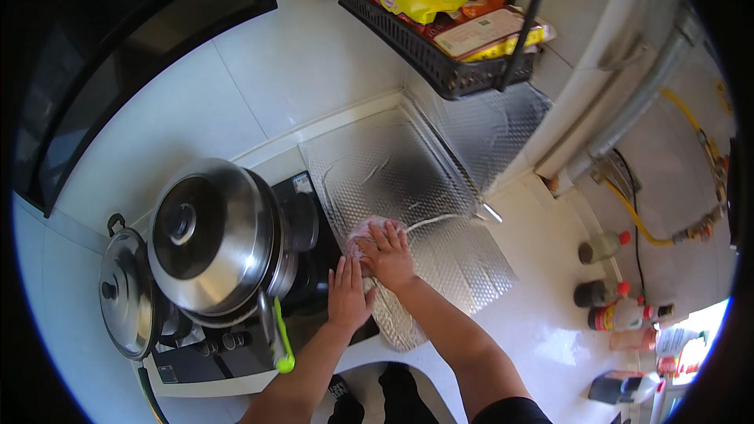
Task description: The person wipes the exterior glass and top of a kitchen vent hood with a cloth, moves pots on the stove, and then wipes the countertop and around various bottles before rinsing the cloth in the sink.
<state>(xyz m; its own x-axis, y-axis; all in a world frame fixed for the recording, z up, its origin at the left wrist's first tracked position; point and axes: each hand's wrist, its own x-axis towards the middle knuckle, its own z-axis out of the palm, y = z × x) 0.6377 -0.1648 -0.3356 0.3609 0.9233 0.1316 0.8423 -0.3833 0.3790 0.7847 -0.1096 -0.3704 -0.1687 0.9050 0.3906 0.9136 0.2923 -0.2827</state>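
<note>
A crumpled pink-and-white cloth (363, 229) lies on the silvery foil mat (452, 255), just right of the black stove. Pressed flat on top of it is my right hand (386, 257), fingers stretched out and slightly apart. My left hand (349, 298) rests at the cloth's near left edge, fingers extended forward and the thumb toward the right hand. Part of the cloth is hidden under both hands. The mat is dimpled and creased, and a raised fold runs across it beside the cloth.
A large lidded steel pot (228, 267) with a green-tipped handle (283, 345) stands left of my hands. Farther left is a lidded pan (126, 298). A black basket (448, 71) of food packets hangs above the mat. Several bottles (624, 314) line the counter's right side.
</note>
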